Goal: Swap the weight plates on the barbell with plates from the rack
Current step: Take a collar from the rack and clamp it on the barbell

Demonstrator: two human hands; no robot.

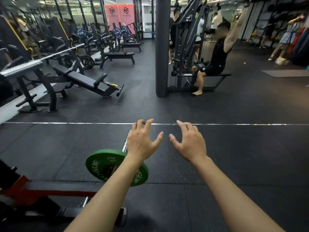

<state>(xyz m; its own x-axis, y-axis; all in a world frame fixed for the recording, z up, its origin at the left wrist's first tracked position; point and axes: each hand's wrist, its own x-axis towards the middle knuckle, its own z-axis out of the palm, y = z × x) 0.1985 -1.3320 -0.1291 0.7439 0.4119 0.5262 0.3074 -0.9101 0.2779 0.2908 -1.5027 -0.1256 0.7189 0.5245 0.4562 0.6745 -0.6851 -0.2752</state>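
Observation:
A green weight plate (102,163) with white lettering sits on the barbell sleeve (124,146), low and left of centre, above the black rubber floor. My left forearm crosses in front of the plate and hides its middle. My left hand (142,141) hovers over the outer end of the sleeve, fingers spread and lightly bent, holding nothing. My right hand (189,141) hangs level with it a little to the right, fingers spread, also empty. The two thumbs nearly face each other. No plate rack shows clearly.
A red and black rack base (25,190) lies at the lower left. Black benches (87,81) and a bar stand along the mirrored left wall. A dark pillar (161,47) rises ahead, with a person seated at a pulldown machine (215,62) beside it. Other people stand far right.

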